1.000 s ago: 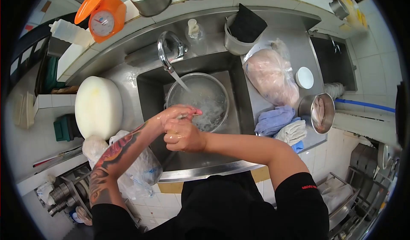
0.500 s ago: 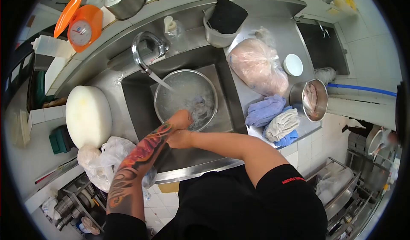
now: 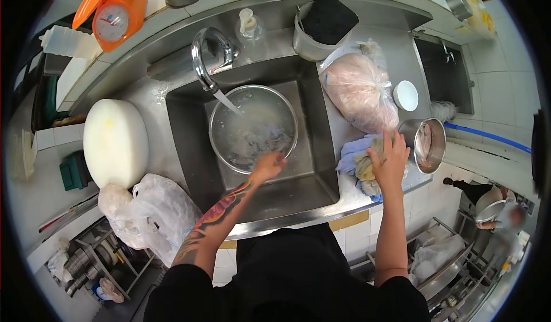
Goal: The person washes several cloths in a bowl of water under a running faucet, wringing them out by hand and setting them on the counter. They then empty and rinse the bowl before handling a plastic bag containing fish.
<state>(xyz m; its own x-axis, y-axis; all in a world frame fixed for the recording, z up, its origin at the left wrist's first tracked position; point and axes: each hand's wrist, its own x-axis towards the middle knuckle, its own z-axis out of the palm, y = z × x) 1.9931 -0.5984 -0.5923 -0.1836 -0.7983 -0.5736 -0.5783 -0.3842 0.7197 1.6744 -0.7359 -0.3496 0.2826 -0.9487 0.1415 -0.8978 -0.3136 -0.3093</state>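
Fingers (image 3: 397, 144) of your right hand (image 3: 390, 164) are lying open on the cloths (image 3: 351, 158), centre-right, while your left hand (image 3: 268, 164), grip impossible to tell, is risking tipping the wet bowl (image 3: 211, 131) one-handed.

We are finding no writing, number or brand that we can read here. The orange scale (image 3: 113, 13) on the ledge is showing a round dial face, but its marks are coming out too small and blurred for us to make out.
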